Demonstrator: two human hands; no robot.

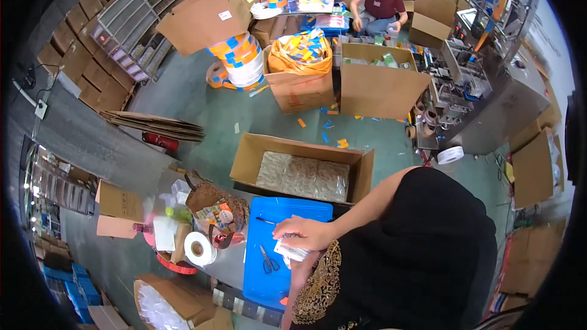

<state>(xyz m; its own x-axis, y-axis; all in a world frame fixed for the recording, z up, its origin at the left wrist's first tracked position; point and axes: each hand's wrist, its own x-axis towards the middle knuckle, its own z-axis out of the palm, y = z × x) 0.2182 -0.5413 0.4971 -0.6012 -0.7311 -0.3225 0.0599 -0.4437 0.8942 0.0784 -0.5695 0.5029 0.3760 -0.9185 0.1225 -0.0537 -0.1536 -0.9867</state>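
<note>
1. The right hand (306, 232) holds a small white pile (290, 251) from above, with its fingers narrow around it.
2. The left hand (298, 273) is below, partly hidden; how its fingers stand is not possible to judge.
3. The pile is above the right side of the blue tray (260, 287), which lies on the desk (233, 260).
4. Scissors (269, 261) and a pen (266, 220) lie on the tray, left of the hands.
5. The step in hand seems to be handling this pile; the next move would call for a firm, even grip.
</note>
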